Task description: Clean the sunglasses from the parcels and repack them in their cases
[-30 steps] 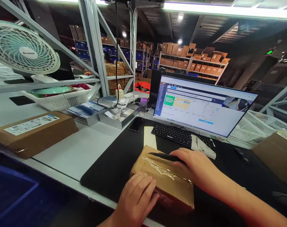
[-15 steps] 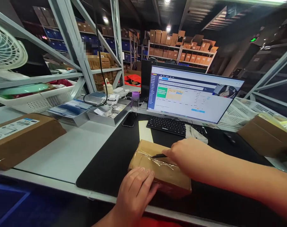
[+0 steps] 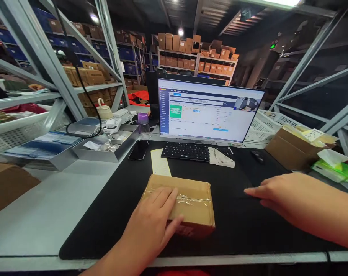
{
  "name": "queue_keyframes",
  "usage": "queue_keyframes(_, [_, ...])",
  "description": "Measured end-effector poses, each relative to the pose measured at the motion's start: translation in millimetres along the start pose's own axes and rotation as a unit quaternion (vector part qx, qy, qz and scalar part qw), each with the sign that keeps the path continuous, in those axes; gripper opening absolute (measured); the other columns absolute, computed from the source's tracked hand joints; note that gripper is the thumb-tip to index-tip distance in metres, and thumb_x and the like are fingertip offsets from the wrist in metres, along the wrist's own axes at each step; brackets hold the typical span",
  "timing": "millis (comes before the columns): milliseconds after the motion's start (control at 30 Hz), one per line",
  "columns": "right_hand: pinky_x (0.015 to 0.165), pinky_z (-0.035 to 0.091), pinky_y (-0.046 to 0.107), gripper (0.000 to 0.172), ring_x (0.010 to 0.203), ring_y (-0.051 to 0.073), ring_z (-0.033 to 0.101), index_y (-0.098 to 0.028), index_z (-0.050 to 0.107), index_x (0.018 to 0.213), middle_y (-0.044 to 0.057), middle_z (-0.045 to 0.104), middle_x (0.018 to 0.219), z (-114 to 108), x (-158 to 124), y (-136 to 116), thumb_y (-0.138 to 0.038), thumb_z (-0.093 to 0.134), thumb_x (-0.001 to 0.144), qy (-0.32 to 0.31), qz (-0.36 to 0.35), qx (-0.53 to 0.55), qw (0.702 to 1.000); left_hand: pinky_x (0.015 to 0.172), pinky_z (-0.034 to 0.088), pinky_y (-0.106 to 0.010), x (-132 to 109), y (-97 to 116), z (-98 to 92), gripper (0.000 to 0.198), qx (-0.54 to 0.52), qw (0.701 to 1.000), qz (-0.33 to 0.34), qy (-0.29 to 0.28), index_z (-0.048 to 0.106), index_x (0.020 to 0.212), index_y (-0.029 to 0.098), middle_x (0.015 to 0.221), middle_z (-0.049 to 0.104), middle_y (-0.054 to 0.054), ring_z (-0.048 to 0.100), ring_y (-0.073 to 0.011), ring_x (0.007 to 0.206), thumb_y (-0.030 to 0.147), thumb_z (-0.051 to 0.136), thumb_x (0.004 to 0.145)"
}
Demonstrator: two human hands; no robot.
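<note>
A small brown cardboard box (image 3: 195,212) sits on the black desk mat (image 3: 110,214), with clear tape wrinkled along its top seam. My left hand (image 3: 156,207) lies on the left part of the box top, fingers stretched out flat and thumb by the front edge. To the right of the box, my right hand (image 3: 270,191) is above the mat, apart from the box. Its fingers are pinched together, pointing left. Whatever they hold cannot be made out against the black mat.
Behind the box stand a keyboard (image 3: 185,151), a monitor (image 3: 202,115) and a phone (image 3: 138,150). A mouse (image 3: 257,156), an open carton (image 3: 294,149) and a tissue pack (image 3: 331,168) are at the right. Grey trays (image 3: 105,149) and another carton (image 3: 10,184) lie left.
My right hand, which had a slim black tool at the box's tape, has moved off to the right. My left hand has shifted from the front edge onto the box top. The view has turned right.
</note>
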State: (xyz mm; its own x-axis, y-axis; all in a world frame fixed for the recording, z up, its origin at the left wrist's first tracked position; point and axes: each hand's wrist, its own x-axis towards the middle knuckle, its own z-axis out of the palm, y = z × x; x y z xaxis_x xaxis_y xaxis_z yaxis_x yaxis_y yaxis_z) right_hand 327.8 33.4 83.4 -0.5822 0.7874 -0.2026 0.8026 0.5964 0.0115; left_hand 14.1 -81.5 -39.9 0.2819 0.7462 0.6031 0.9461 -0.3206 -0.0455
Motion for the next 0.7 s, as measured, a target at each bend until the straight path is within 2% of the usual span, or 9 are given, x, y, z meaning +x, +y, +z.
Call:
queue_keyframes(100, [0.093, 0.048, 0.052, 0.040, 0.107, 0.035, 0.067, -0.028, 0.070, 0.125, 0.010, 0.073, 0.119, 21, 20, 10, -0.035, 0.058, 0.088, 0.135, 0.022, 0.110, 0.984, 0.085, 0.056, -0.045, 0, -3, 0.2, 0.046, 0.016, 0.999, 0.035, -0.003, 0.063, 0.121, 0.008, 0.113, 0.072, -0.016, 0.069, -0.0306, 0.100, 0.044, 0.045, 0.099])
queue_keyframes(167, [0.094, 0.048, 0.046, 0.049, 0.108, 0.029, 0.065, -0.021, 0.061, 0.135, 0.011, 0.070, 0.120, 45, 51, -4, -0.041, 0.058, 0.090, 0.187, 0.000, 0.263, 0.947, 0.083, 0.056, -0.045, 2, -3, -0.5, 0.044, 0.020, 0.998, 0.058, -0.012, 0.065, 0.118, 0.007, 0.110, 0.073, -0.016, 0.068, -0.0315, 0.098, 0.042, 0.048, 0.097])
queue_keyframes(233, [0.085, 0.052, 0.038, 0.068, 0.096, 0.023, 0.065, -0.019, 0.051, 0.141, 0.008, 0.067, 0.110, 69, 86, -28, -0.041, 0.072, 0.080, 0.150, -0.028, 0.435, 0.888, 0.082, 0.055, -0.045, 5, -1, -1.8, 0.039, 0.015, 0.997, 0.072, -0.029, 0.066, 0.113, 0.007, 0.106, 0.073, -0.016, 0.068, -0.0320, 0.095, 0.039, 0.053, 0.093])
queue_keyframes(300, [0.087, 0.050, 0.035, 0.081, 0.099, 0.021, 0.061, -0.018, 0.051, 0.138, 0.005, 0.062, 0.106, 88, 116, -53, -0.040, 0.085, 0.067, 0.113, -0.058, 0.531, 0.838, 0.081, 0.054, -0.046, 10, 1, -3.6, 0.033, -0.008, 0.996, 0.064, -0.065, 0.067, 0.107, 0.012, 0.104, 0.073, -0.014, 0.067, -0.0316, 0.092, 0.038, 0.057, 0.090])
queue_keyframes(367, [0.088, 0.049, 0.035, 0.093, 0.094, 0.020, 0.059, -0.018, 0.051, 0.136, 0.002, 0.058, 0.101, 100, 134, -70, -0.039, 0.093, 0.055, 0.052, -0.095, 0.574, 0.812, 0.080, 0.052, -0.046, 18, 3, -5.5, 0.032, -0.038, 0.993, 0.020, -0.113, 0.065, 0.103, 0.016, 0.103, 0.071, -0.011, 0.066, -0.0319, 0.091, 0.043, 0.064, 0.085])
queue_keyframes(433, [0.086, 0.048, 0.035, 0.095, 0.089, 0.019, 0.058, -0.019, 0.052, 0.135, 0.000, 0.057, 0.098, 106, 141, -75, -0.043, 0.095, 0.053, -0.003, -0.121, 0.602, 0.789, 0.076, 0.051, -0.044, 26, 4, -6.7, 0.031, -0.067, 0.984, -0.046, -0.157, 0.063, 0.094, 0.020, 0.098, 0.071, -0.009, 0.065, -0.0306, 0.088, 0.049, 0.064, 0.084])
queue_keyframes(533, [0.084, 0.047, 0.035, 0.091, 0.089, 0.019, 0.056, -0.020, 0.054, 0.131, -0.001, 0.056, 0.096, 110, 139, -70, -0.051, 0.093, 0.055, -0.015, -0.127, 0.638, 0.759, 0.066, 0.046, -0.036, 34, 5, -5.5, 0.031, -0.092, 0.970, -0.116, -0.191, 0.058, 0.078, 0.022, 0.083, 0.069, -0.004, 0.065, -0.0260, 0.077, 0.048, 0.051, 0.094])
queue_keyframes(600, [0.084, 0.046, 0.035, 0.094, 0.088, 0.019, 0.056, -0.018, 0.053, 0.131, 0.000, 0.055, 0.096, 112, 137, -67, -0.054, 0.092, 0.054, -0.005, -0.125, 0.646, 0.753, 0.062, 0.042, -0.033, 34, 6, -2.4, 0.035, -0.092, 0.972, -0.126, -0.173, 0.054, 0.073, 0.022, 0.075, 0.067, -0.003, 0.063, -0.0235, 0.070, 0.045, 0.046, 0.098])
queue_keyframes(700, [0.081, 0.045, 0.034, 0.096, 0.085, 0.018, 0.054, -0.016, 0.052, 0.133, 0.000, 0.054, 0.097, 113, 136, -68, -0.055, 0.092, 0.055, -0.004, -0.128, 0.648, 0.751, 0.060, 0.040, -0.032, 27, 7, 4.5, 0.033, -0.074, 0.990, -0.095, -0.074, 0.053, 0.072, 0.022, 0.071, 0.064, -0.002, 0.060, -0.0212, 0.065, 0.043, 0.049, 0.098])
